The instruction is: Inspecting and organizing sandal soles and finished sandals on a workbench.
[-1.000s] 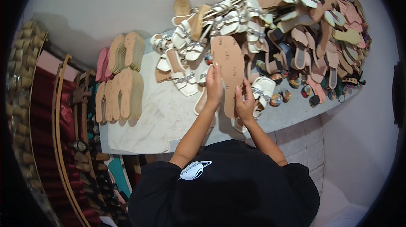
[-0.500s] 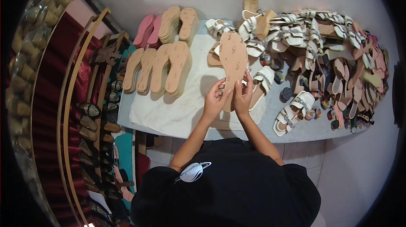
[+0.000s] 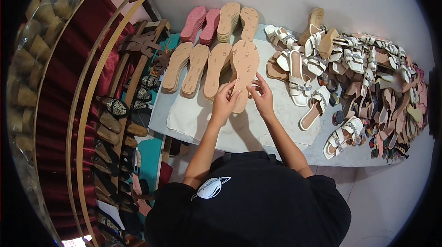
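- Tan, cork-textured sole (image 3: pixel 243 69), long and flat, pinched at its heel end by left hand (image 3: pixel 224 103) and right hand (image 3: pixel 262 97).
- Matching soles (image 3: pixel 198 67) lie alongside; white strappy sandals (image 3: pixel 299 79) are heaped right.

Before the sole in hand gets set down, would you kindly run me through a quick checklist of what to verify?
1. Both hands on the sole: ok; left hand and right hand pinch its heel end.
2. Sole clear of the white sandals: ok, they lie to its right.
3. Stacks of soles to its left tidy: ok, three stacks side by side.
4. Bare spot on the white cloth: ok, free near the hands.
5. Sole's underside clean: cannot tell, hidden.
6. Sandal pile stable at the table's right end: cannot tell.
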### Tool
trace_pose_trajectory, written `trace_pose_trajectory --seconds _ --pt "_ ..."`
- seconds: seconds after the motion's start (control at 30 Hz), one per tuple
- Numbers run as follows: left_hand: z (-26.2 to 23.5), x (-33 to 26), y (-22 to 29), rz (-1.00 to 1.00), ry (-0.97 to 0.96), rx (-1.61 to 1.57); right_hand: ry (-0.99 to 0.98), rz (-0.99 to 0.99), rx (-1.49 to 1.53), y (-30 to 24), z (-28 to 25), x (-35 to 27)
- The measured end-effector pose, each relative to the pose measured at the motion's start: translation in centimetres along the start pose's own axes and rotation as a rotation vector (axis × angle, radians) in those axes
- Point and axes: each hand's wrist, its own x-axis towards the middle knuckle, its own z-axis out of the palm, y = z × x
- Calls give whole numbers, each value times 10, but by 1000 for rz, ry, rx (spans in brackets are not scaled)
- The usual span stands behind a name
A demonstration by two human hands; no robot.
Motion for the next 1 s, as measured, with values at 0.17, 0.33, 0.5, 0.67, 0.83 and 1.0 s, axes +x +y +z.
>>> trace_pose_trajectory --seconds 0.17,0.33,0.5,0.67,0.83,1.0 --pt "-8 23 -11 256 58 412 13 -20 -30 19 8 24" --pt "-8 30 -22 231 56 499 68 -45 -209 21 14 35" --pt "-4 27 -20 159 64 514 68 -48 -257 41 7 40" --pt "-4 29 -22 151 44 520 96 -87 -364 46 6 39" --pt "-1 36 -26 136 71 381 142 -82 -390 42 9 35" --pt "2 81 -46 113 75 236 164 -114 -369 51 2 52"
